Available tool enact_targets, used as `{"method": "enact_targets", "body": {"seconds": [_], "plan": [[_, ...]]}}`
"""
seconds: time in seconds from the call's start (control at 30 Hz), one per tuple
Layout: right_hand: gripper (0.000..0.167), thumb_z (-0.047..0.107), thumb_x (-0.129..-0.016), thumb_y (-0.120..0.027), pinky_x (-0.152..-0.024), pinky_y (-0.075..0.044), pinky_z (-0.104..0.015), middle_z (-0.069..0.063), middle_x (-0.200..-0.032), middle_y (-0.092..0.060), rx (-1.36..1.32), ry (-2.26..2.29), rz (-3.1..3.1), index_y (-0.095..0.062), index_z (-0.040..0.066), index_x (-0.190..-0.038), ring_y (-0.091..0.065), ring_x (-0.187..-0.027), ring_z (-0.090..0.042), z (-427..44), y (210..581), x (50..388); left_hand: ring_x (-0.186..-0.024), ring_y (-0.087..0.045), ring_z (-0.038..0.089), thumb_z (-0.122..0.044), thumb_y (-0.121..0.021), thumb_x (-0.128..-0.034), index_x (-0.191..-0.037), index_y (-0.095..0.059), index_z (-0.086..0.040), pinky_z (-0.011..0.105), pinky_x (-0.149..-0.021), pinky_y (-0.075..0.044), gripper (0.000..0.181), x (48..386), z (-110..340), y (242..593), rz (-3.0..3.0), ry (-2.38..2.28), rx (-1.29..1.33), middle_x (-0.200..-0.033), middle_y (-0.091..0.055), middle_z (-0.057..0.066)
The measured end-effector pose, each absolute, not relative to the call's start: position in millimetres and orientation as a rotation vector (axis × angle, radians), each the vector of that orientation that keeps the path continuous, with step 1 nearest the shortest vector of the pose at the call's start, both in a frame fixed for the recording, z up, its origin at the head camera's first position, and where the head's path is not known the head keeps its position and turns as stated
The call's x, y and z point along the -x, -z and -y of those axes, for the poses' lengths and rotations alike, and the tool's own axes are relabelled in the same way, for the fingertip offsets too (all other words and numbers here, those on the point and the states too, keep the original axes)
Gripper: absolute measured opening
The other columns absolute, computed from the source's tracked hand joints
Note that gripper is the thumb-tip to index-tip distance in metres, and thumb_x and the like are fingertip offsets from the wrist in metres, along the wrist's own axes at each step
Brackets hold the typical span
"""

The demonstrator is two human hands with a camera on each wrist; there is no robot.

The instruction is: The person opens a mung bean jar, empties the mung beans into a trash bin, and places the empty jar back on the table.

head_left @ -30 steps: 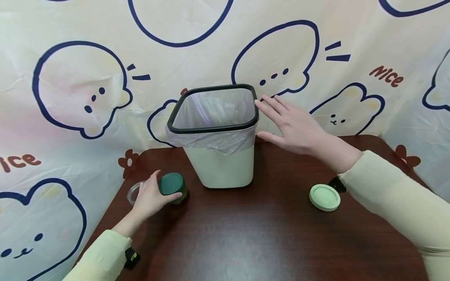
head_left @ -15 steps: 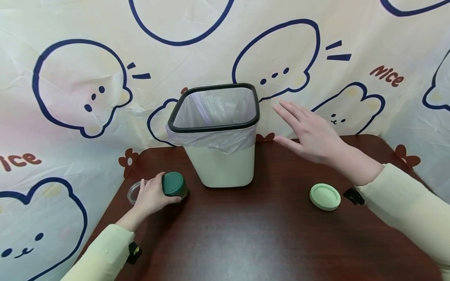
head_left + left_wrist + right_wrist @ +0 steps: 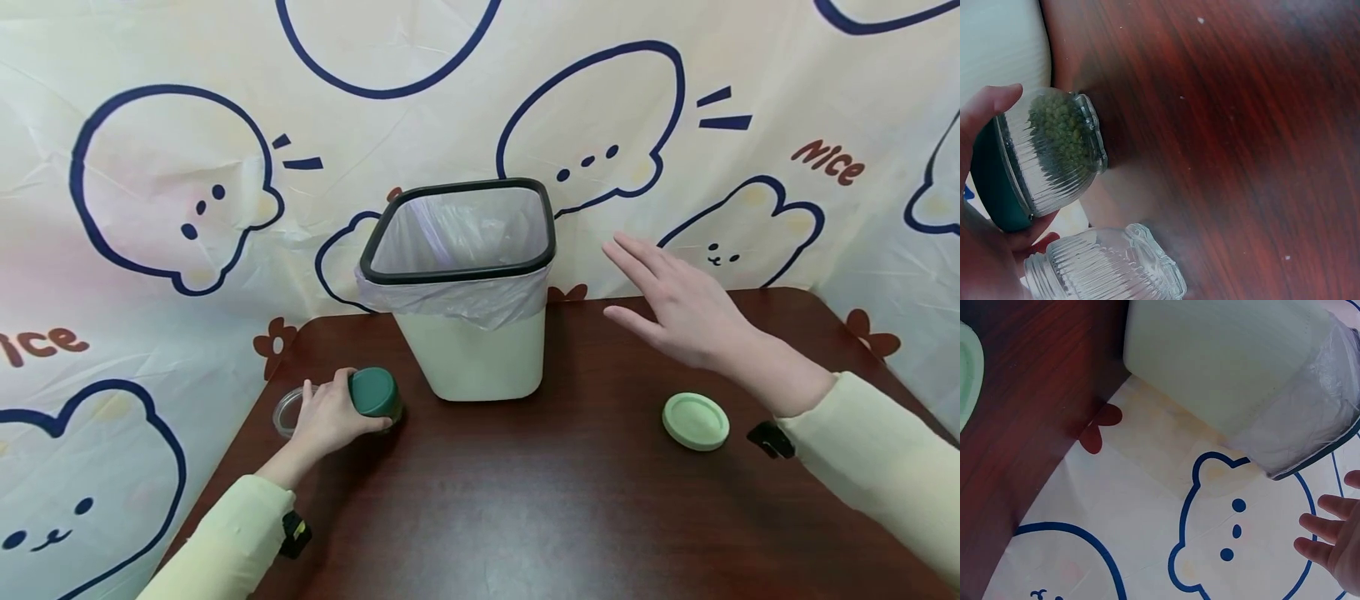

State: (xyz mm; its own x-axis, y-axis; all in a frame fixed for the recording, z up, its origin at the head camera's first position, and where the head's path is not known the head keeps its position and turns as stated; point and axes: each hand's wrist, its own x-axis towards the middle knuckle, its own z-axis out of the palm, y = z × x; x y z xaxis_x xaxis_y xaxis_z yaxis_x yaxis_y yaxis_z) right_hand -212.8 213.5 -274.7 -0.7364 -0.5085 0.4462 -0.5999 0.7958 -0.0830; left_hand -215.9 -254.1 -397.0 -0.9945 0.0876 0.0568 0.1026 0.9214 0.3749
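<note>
My left hand (image 3: 330, 419) grips a ribbed clear jar with a dark green lid (image 3: 372, 392), thumb on one side and fingers on the other. Green granules (image 3: 1063, 131) fill part of that jar in the left wrist view. An uncapped clear jar (image 3: 1107, 265) stands right beside it. My right hand (image 3: 686, 312) hovers with straight, spread fingers, holding nothing, to the right of a pale green bin (image 3: 480, 358) with a black rim and a translucent liner. A light green round lid (image 3: 695, 422) lies on the table below that hand.
The dark brown wooden table (image 3: 525, 500) reaches back to a patterned cloth backdrop (image 3: 405, 133) with blue outlined animals. The bin stands near the table's back edge, between my two hands.
My right hand has moved away from the bin, to the right and lower. My left hand has shifted slightly right around the jar and keeps its grip.
</note>
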Motion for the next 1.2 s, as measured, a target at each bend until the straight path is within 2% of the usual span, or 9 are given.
{"method": "enact_targets", "body": {"seconds": [0.33,0.43,0.47,0.57,0.67,0.83,1.2], "plan": [[0.068,0.038,-0.097,-0.057,-0.098,-0.04,-0.057,-0.012,-0.157,-0.027,-0.736,-0.448,2.666,-0.027,0.014,-0.154,-0.032,-0.138,-0.035,-220,295,198,-0.112,-0.05,0.047,-0.038,-0.086,-0.0666,-0.135,-0.035,0.003,0.068,-0.107,-0.006,0.095,207,257,400,2.955,0.714,0.138,-0.125,-0.053,0.03],[0.068,0.038,-0.098,-0.056,-0.097,-0.04,-0.057,-0.013,-0.156,-0.027,-0.703,-0.482,2.684,-0.028,0.014,-0.154,-0.032,-0.138,-0.034,-223,303,196,-0.115,-0.048,0.044,-0.035,-0.087,-0.0681,-0.137,-0.033,0.002,0.065,-0.107,-0.014,0.095,201,257,396,2.888,0.817,0.122,-0.127,-0.05,0.028],[0.067,0.038,-0.098,-0.056,-0.097,-0.041,-0.057,-0.013,-0.156,-0.027,-0.692,-0.493,2.69,-0.027,0.014,-0.154,-0.032,-0.138,-0.034,-224,305,195,-0.115,-0.047,0.043,-0.034,-0.087,-0.0689,-0.138,-0.032,0.001,0.065,-0.105,-0.019,0.095,199,256,394,2.864,0.854,0.116,-0.128,-0.049,0.027],[0.067,0.038,-0.098,-0.056,-0.096,-0.041,-0.057,-0.012,-0.156,-0.028,-0.667,-0.522,2.695,-0.028,0.014,-0.154,-0.031,-0.138,-0.034,-226,311,194,-0.117,-0.044,0.041,-0.033,-0.086,-0.0717,-0.14,-0.028,-0.001,0.061,-0.097,-0.036,0.095,192,254,386,2.809,0.978,0.096,-0.131,-0.045,0.023],[0.066,0.038,-0.098,-0.055,-0.097,-0.04,-0.058,-0.012,-0.156,-0.028,-0.662,-0.548,2.689,-0.028,0.014,-0.154,-0.031,-0.139,-0.034,-227,315,194,-0.118,-0.044,0.042,-0.032,-0.085,-0.074,-0.143,-0.023,-0.006,0.061,-0.089,-0.045,0.096,185,251,378,2.78,1.096,0.066,-0.133,-0.042,0.022],[0.065,0.036,-0.098,-0.056,-0.098,-0.039,-0.057,-0.011,-0.157,-0.027,-0.674,-0.577,2.676,-0.029,0.012,-0.153,-0.029,-0.14,-0.033,-226,322,194,-0.121,-0.043,0.043,-0.028,-0.084,-0.0752,-0.145,-0.021,-0.011,0.061,-0.089,-0.046,0.096,174,244,371,2.741,1.243,0.076,-0.136,-0.041,0.022],[0.064,0.035,-0.098,-0.056,-0.093,-0.043,-0.058,-0.013,-0.155,-0.03,-0.71,-0.613,2.662,-0.031,0.009,-0.151,-0.032,-0.138,-0.033,-218,327,191,-0.118,-0.048,0.036,-0.025,-0.086,-0.0739,-0.142,-0.03,-0.015,0.056,-0.087,-0.048,0.089,150,224,368,2.697,1.374,0.178,-0.132,-0.046,0.014]]}}
